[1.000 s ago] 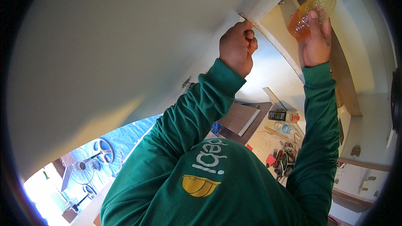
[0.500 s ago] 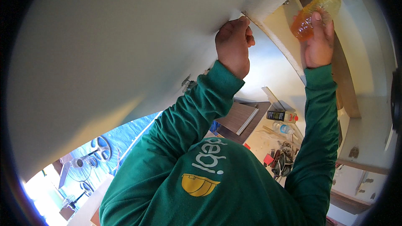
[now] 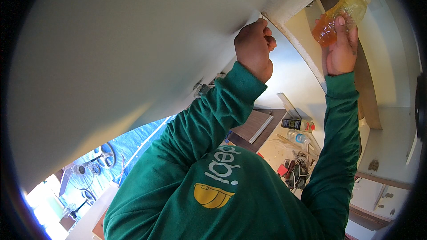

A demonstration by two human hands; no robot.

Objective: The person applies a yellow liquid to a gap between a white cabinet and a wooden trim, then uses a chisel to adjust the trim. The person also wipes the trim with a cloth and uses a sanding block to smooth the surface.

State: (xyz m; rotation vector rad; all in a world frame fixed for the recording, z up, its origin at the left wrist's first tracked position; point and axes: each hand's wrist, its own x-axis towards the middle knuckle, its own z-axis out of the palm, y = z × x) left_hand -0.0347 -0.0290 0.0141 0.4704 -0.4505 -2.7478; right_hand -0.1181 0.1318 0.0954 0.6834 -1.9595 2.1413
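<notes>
My left hand (image 3: 253, 46) is closed, its fingertips pinched together at the edge of a large white panel (image 3: 133, 35). Whatever lies between those fingertips is too small to make out. Raised at the upper right, my right hand (image 3: 343, 53) grips a clear plastic bottle (image 3: 340, 18). The bottle leans with its pale neck toward the upper right, and orange liquid has gathered in its lower part. A pale cabinet edge (image 3: 296, 46) runs between my two hands.
Open white shelving (image 3: 389, 138) stands at the right. Lower down are a dark container with a red cap (image 3: 299, 125), a clear water bottle (image 3: 298, 137), a brown board (image 3: 253, 124) and a heap of tools (image 3: 299, 171). A metal hinge (image 3: 202, 89) shows on the panel.
My left hand has shifted slightly right along the panel's edge, its fingers still pinched. The right hand and the bottle have moved slightly right and down.
</notes>
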